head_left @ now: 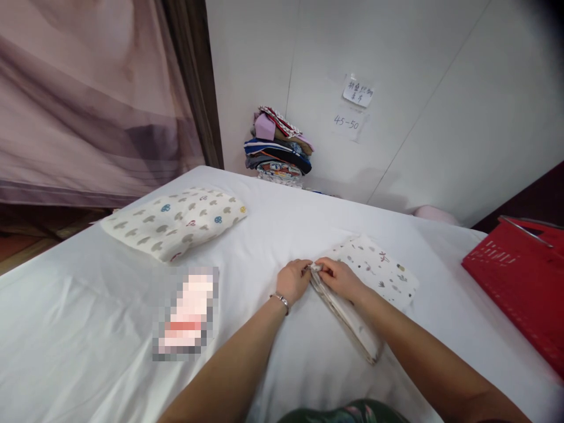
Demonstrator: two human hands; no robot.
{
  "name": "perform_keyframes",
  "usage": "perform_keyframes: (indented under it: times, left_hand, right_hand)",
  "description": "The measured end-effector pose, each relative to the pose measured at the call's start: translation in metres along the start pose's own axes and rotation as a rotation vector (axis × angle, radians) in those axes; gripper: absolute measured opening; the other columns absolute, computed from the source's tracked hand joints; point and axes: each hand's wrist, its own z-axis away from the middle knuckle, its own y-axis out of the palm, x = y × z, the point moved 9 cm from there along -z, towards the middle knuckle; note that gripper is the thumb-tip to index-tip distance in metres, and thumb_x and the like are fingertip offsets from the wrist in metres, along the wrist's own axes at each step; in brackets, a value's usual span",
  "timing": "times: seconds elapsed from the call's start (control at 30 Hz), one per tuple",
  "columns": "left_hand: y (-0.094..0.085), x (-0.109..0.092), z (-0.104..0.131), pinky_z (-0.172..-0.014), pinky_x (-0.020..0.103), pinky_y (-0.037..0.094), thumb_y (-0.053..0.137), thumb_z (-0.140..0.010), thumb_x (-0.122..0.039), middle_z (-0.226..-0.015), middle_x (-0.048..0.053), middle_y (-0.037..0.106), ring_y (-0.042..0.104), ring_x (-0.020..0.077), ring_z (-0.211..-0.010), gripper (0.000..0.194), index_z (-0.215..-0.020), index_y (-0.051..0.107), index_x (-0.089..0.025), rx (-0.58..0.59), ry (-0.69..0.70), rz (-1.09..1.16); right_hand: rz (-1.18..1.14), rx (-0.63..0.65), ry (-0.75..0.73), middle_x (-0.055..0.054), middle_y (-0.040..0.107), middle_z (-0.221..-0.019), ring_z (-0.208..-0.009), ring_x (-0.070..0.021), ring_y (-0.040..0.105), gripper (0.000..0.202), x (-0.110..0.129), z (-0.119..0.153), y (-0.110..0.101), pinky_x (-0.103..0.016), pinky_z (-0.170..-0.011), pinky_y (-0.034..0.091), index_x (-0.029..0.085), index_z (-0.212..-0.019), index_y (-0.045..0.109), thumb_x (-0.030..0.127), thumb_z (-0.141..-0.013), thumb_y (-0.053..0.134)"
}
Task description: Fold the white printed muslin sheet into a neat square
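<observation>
A white cloth with small printed figures (374,267) lies folded on the white-covered table, right of the middle. My left hand (294,281) pinches its upper left corner, fingers pressed together. Close beside it, my right hand (339,276) grips the same corner between thumb and fingers. From that corner a folded edge of the cloth runs down toward me, under my right forearm, which hides part of it. Farther left rests another folded white cloth with grey mushroom-like prints (185,220), which neither hand touches.
A red basket (520,282) stands at the right edge. A blurred-out flat object (189,314) lies left of my left forearm. Behind the table (247,241), a stack of folded clothes (279,147) sits by the wall. A pinkish curtain (97,88) hangs at left.
</observation>
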Motion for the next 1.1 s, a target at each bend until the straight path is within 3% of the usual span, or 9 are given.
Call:
perform_keyframes:
  times: [0.1, 0.27, 0.7, 0.93, 1.1]
  left_hand:
    - [-0.002, -0.002, 0.0, -0.072, 0.021, 0.041, 0.045, -0.078, -0.022, -0.097, -0.001, 0.061, 0.056, 0.0112, -0.081, 0.026, -0.097, 0.061, -0.027, -0.021, 0.017, 0.036]
    - [-0.003, -0.002, 0.0, -0.071, 0.02, 0.042, 0.045, -0.077, -0.02, -0.098, -0.002, 0.059, 0.055, 0.0096, -0.078, 0.024, -0.094, 0.062, -0.025, -0.031, 0.021, 0.091]
    - [0.001, -0.003, -0.002, -0.078, 0.024, 0.041, 0.048, -0.078, -0.023, -0.091, 0.002, 0.06, 0.053, 0.0141, -0.089, 0.018, -0.087, 0.063, -0.022, -0.021, 0.051, 0.014]
    - [0.001, -0.003, -0.001, -0.077, 0.023, 0.041, 0.048, -0.077, -0.02, -0.093, 0.001, 0.06, 0.053, 0.0129, -0.089, 0.019, -0.089, 0.062, -0.023, -0.027, 0.058, 0.044]
    - [0.0, -0.004, -0.001, -0.076, 0.024, 0.041, 0.048, -0.076, -0.019, -0.088, 0.001, 0.061, 0.053, 0.0134, -0.087, 0.018, -0.087, 0.062, -0.022, -0.027, 0.033, 0.041]
  right_hand:
    - [0.006, 0.042, 0.025, 0.005, 0.054, -0.061, -0.055, -0.0109, 0.048, 0.03, -0.002, -0.005, 0.001, -0.021, -0.056, 0.033, 0.024, -0.104, 0.055, 0.019, -0.076, 0.045]
    - [0.029, 0.096, 0.003, 0.006, 0.052, -0.057, -0.052, -0.0099, 0.045, 0.025, 0.0, -0.011, 0.004, -0.02, -0.052, 0.03, 0.023, -0.094, 0.059, 0.018, -0.074, 0.045]
    - [-0.037, 0.055, -0.002, 0.007, 0.048, -0.057, -0.053, -0.0097, 0.044, 0.02, -0.004, 0.0, 0.004, -0.019, -0.053, 0.031, 0.023, -0.091, 0.056, 0.018, -0.075, 0.045]
    - [0.046, 0.152, 0.009, 0.004, 0.055, -0.062, -0.057, -0.011, 0.048, 0.037, 0.0, -0.013, 0.006, -0.02, -0.055, 0.032, 0.023, -0.108, 0.056, 0.017, -0.074, 0.044]
    - [0.112, 0.191, 0.009, 0.004, 0.054, -0.059, -0.056, -0.0109, 0.047, 0.027, 0.002, -0.017, 0.007, -0.02, -0.053, 0.029, 0.021, -0.095, 0.06, 0.015, -0.072, 0.046]
